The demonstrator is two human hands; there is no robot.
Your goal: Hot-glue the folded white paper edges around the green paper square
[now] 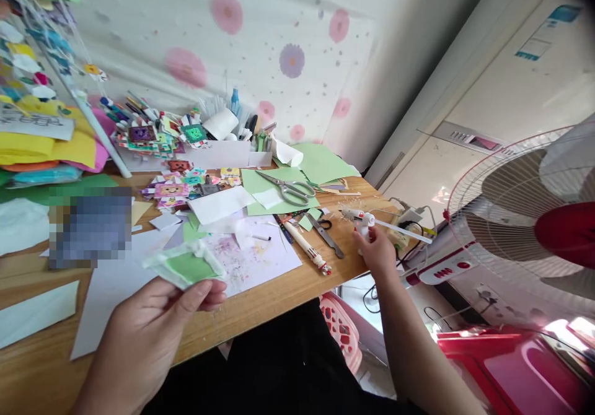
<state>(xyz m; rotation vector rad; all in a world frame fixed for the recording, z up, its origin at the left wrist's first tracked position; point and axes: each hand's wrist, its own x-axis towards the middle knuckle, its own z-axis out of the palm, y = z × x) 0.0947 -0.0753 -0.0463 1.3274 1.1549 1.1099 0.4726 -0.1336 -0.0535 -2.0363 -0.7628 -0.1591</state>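
Observation:
My left hand (149, 328) pinches a small green paper square with a white border (188, 266), held up above the wooden table (260, 303). At the table's right edge my right hand (379, 251) is wrapped around the grip of a white hot glue gun (365, 220), whose glue stick (404, 230) pokes out to the right. Between the two hands lie a white sheet with pink smudges (253, 260), a pen (309, 253) and a small pair of black scissors (325, 232).
Large grey scissors (290, 189) rest on green paper. Colourful paper crafts (162, 136), a pen holder and stacked coloured sheets (41, 145) crowd the back and left. A standing fan (525, 217) and red plastic furniture (515, 359) are on the right, a pink basket (341, 328) under the table.

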